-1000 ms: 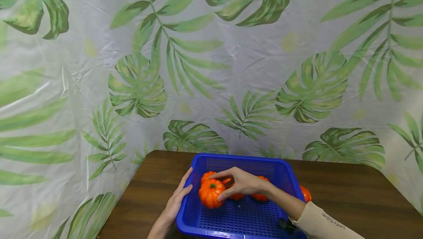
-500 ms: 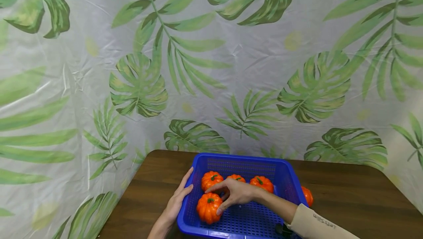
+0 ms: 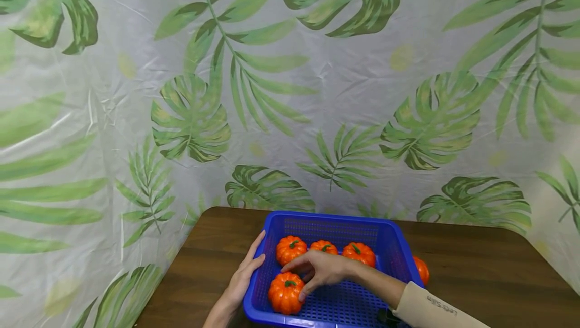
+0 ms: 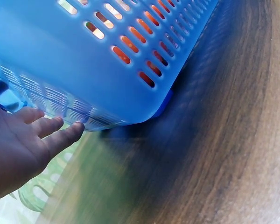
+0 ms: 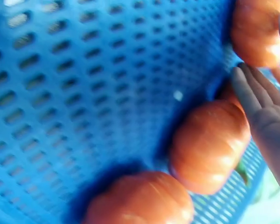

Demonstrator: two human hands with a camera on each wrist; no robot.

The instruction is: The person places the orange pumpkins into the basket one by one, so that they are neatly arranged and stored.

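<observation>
Left hand, unclenched, touches the blue basket; right hand seemingly pinches a pumpkin.

1 blue basket, 1 worktop. 5 orange pumpkins total: 4 in basket (3 toward far edge, 1 toward near-left corner), 1 on worktop just past basket's right edge.

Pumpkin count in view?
5: far-left pumpkin, far-middle pumpkin, far-right pumpkin and near-left pumpkin inside the basket; fifth pumpkin outside, right of it. More may be hidden.
</observation>
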